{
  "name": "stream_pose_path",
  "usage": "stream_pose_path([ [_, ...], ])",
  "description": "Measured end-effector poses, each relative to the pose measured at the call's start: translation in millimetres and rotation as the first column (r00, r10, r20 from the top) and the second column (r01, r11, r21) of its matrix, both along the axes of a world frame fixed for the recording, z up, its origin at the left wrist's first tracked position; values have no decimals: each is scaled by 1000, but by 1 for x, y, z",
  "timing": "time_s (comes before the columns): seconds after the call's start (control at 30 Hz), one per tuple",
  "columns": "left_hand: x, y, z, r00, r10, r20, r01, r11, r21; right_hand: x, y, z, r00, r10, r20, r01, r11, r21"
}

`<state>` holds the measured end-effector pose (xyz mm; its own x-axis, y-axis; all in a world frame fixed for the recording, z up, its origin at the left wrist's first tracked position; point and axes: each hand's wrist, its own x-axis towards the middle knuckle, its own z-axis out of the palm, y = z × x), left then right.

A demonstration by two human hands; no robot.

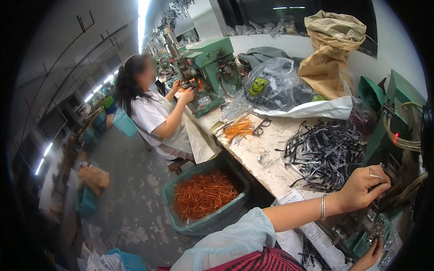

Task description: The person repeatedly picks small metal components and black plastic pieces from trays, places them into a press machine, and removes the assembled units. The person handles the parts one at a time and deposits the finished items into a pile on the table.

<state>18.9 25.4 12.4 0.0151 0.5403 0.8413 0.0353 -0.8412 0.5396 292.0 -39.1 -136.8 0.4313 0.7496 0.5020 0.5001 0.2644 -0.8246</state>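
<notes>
My left hand [364, 189], with a silver bangle at the wrist, reaches across to the green machine [392, 122] at the right. Its fingers are closed together, and a thin pale strip or wire shows against them; I cannot make out what it is. Lower down, my right hand [371, 256] is at the edge of a small green tray [363, 246] holding small metal parts [376, 228]. Most of that hand's grip is hidden. Beyond my left hand lies a tangled heap of black and clear eyeglass temple arms [323, 153] on the worktable.
A green tub [169, 194] of orange strips [205, 194] stands left of the worktable [266, 169]. Orange pieces [238, 129] and dark eyeglass frames [262, 127] lie farther back. A co-worker [151, 108] sits at another green machine [212, 58]. Clear bags [275, 81] and a brown sack [327, 67] line the wall.
</notes>
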Motion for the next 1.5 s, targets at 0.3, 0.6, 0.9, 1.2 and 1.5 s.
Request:
stream_pose_path([
  [0.3,1,1,-3,999,11,31,-13,999,39,1,3,-8,1000,18,10,-18,1000,-12],
  [0.6,9,-7,12,997,73,35,-74,996,52,7,-3,7,997,38,-70,-43,996,-75],
  [0.9,2,-8,6,997,68,44,-63,993,-97,-97,22,68,792,350,-500,-306,937,171],
  [1.2,1,-4,0,995,94,-24,-96,993,-75,-103,18,76,773,324,-546,-310,943,121],
  [1.5,-27,-44,-22,942,-24,-335,16,999,-28,-91,-8,94,831,462,-310,-484,875,5],
])
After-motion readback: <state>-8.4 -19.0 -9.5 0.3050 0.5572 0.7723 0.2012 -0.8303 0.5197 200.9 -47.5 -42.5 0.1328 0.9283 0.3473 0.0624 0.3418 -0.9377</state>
